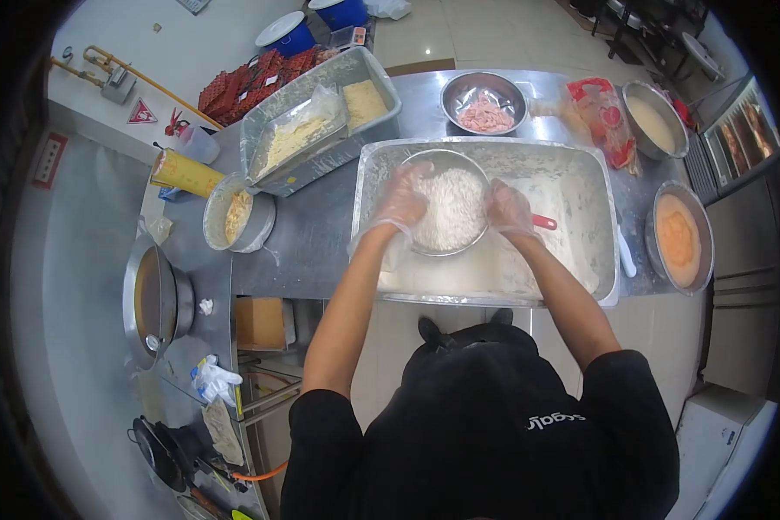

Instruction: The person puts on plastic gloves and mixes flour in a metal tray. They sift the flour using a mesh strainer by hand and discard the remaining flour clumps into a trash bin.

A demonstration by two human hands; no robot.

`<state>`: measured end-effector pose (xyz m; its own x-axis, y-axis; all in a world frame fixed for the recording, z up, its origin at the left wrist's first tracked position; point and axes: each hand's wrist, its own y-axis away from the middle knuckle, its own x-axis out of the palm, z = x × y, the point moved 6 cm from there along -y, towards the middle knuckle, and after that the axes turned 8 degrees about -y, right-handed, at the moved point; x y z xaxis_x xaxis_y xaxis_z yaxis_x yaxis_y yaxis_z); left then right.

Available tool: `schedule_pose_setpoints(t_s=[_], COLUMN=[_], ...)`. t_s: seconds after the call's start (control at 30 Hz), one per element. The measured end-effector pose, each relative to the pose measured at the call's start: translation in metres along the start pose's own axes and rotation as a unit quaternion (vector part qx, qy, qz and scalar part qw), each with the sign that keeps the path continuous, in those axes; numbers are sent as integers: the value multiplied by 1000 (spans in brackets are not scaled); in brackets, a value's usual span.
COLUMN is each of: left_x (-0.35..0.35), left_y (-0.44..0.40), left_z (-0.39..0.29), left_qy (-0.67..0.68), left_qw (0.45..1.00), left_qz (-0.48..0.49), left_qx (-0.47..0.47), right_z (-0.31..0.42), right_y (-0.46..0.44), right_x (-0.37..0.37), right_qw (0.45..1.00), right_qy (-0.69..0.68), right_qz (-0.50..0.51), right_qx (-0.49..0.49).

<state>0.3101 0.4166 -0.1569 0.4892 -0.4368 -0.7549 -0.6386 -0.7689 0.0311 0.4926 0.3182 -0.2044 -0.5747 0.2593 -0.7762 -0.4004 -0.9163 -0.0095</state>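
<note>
A round metal bowl (446,251) filled with white, flour-coated pieces (455,208) is over the left part of a large metal tray (485,297). My left hand (401,201), in a clear plastic glove, grips the bowl's left rim, its fingers reaching over the edge toward the pieces. On the opposite rim is my right hand (509,210), also gloved and closed around the edge. Just right of that hand a red handle (544,222) sticks out; what it belongs to is hidden. Loose white flour (572,195) covers much of the tray's floor.
Behind the tray stands a metal bowl of pink raw meat (485,113). A grey bin (321,160) with yellowish crumbs is at left, near a pot (264,227). Bowls of pale liquid (652,121) and orange mixture (678,241) stand at right. A wok (134,303) is at far left.
</note>
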Motion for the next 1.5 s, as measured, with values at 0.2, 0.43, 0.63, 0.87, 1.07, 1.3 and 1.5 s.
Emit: schedule_pose_setpoints(t_s=[0.2,0.43,0.63,0.87,1.07,1.3,1.5], left_x=[-32,-12,-17,-28,-33,-41,-44], left_y=[15,13,7,8,18,20,15], left_z=[-22,-6,-7,7,7,15,20], left_qy=[14,-50,-35,186,187,203,241], left_qw=[993,994,994,974,972,967,955], left_qz=[31,4,-59,-97,-123,-140,-165], left_qx=[-115,-98,-88,-86,-70,-62,-52], right_z=[-8,6,0,-9,-12,-29,-28], right_y=[2,-5,-6,-7,-6,-18,-19], right_x=[4,27,15,-3,-12,20,-13], right_qw=[998,999,998,1000,996,986,999], right_qy=[-51,20,-55,-15,-42,94,5], right_qz=[-42,6,-28,-11,-68,-81,-31], right_qx=[-13,-24,-25,-6,-40,-115,-20])
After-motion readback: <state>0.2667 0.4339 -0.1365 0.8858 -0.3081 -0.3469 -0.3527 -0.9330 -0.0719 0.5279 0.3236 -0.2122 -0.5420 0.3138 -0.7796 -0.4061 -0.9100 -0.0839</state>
